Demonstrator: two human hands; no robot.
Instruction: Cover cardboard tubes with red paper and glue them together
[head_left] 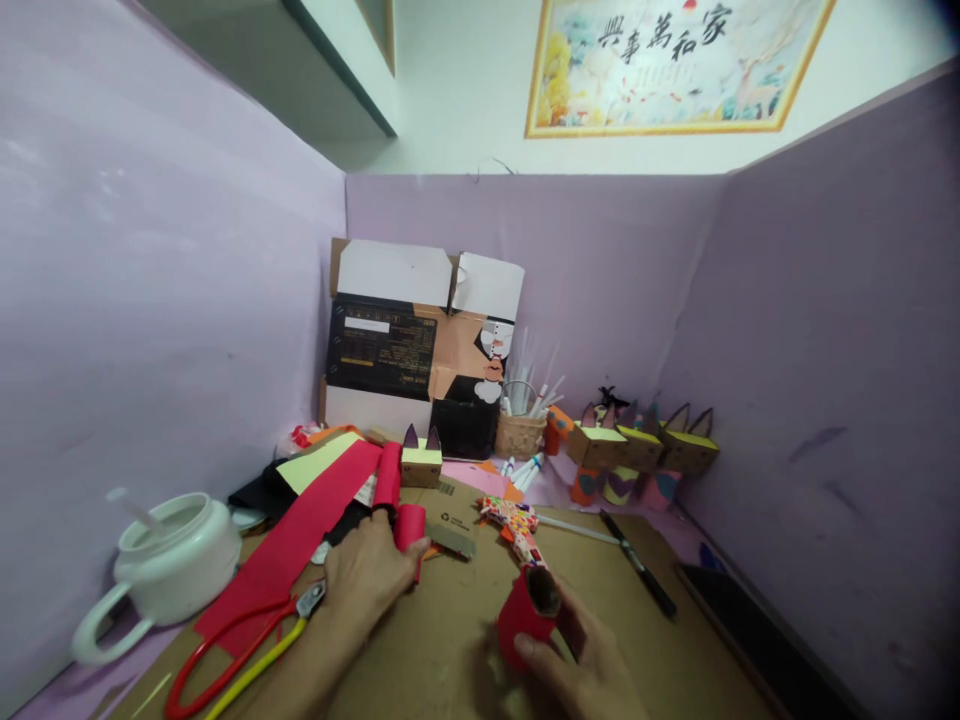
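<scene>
My right hand (577, 655) is wrapped around a short cardboard tube (517, 620) covered in red paper, its brown hollow end tilted up. My left hand (367, 570) reaches to the middle of the table, thumb and fingers around a small red paper roll (409, 525). A second red roll (387, 475) stands just behind its fingertips. A long red paper strip (300, 540) lies left of this hand. Scissors (247, 640) with one red and one yellow handle rest by my left forearm.
A white mug (176, 560) stands at left. A cutter knife (637, 565) and a patterned glue gun (517, 525) lie on the cardboard sheet (450, 640). Behind are a small eared box (421, 460), a straw basket (521, 435), markers (529, 470) and several eared box figures (600, 440).
</scene>
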